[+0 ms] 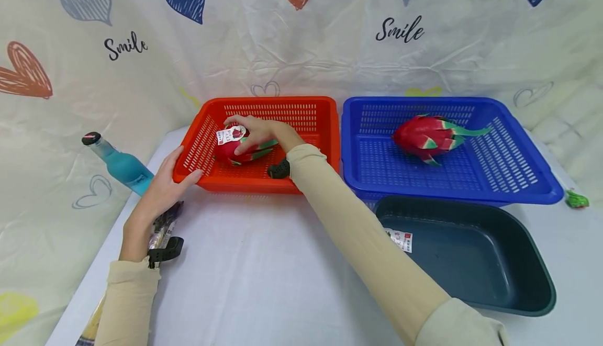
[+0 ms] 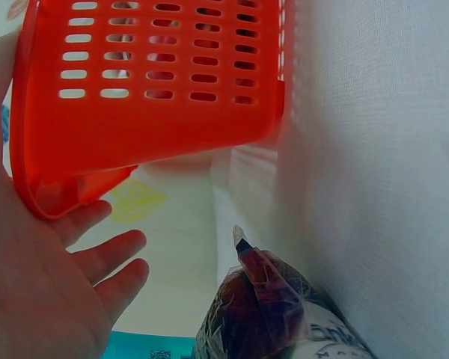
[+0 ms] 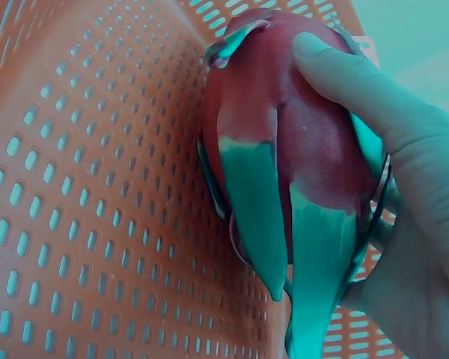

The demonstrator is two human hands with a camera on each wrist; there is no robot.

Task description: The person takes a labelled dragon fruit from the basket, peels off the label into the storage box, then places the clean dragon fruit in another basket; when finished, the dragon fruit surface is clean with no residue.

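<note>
Inside the red basket [image 1: 235, 182], my right hand [image 1: 258, 132] grips a red dragon fruit [image 1: 227, 152] with green scales. A white label [image 1: 228, 135] is on the fruit. The right wrist view shows the thumb [image 3: 352, 78] pressed on the fruit's side, while most of the other fingers are hidden behind it. My left hand [image 1: 162, 186] holds the basket's front left corner, thumb over the rim and fingers along the outside. In the left wrist view, several of those fingers [image 2: 123, 288] spread past the rim. A second dragon fruit [image 1: 426, 136] lies in the blue basket [image 1: 452, 191].
A dark green tub [image 1: 527, 288] stands in front of the blue basket, with a white label [image 1: 400, 240] near its left side. Left of the red basket are a blue bottle [image 1: 126, 169] and a plastic-wrapped item [image 2: 262, 307]. A small green thing [image 1: 577, 199] lies far right.
</note>
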